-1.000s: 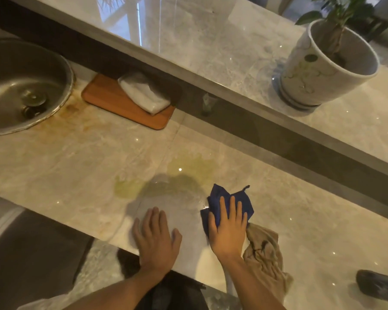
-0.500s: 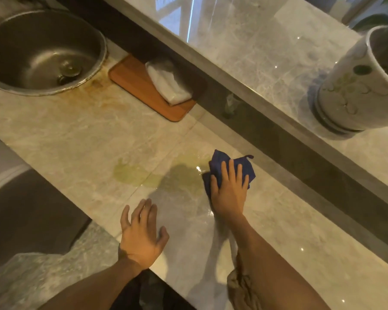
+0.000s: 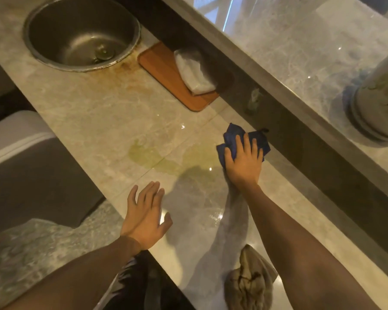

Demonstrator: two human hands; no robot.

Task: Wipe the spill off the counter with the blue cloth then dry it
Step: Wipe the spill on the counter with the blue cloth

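A yellow-green spill (image 3: 157, 158) spreads across the pale marble counter (image 3: 87, 113). My right hand (image 3: 243, 163) presses flat on a crumpled blue cloth (image 3: 235, 136) at the spill's right end, close to the dark back wall. My left hand (image 3: 145, 214) lies with fingers spread near the counter's front edge, below the spill, holding nothing. A crumpled beige cloth (image 3: 249, 280) lies on the counter beside my right forearm.
A round steel sink (image 3: 81, 32) is set in the counter at the far left. A wooden board (image 3: 161, 70) with a white bag (image 3: 194, 71) lies behind the spill. A raised marble ledge (image 3: 300, 52) carries a plant pot (image 3: 376, 97).
My right hand has pushed the blue cloth away from me toward the back wall, along the spill's right edge. My left hand stayed near the front edge. The view swung rightward.
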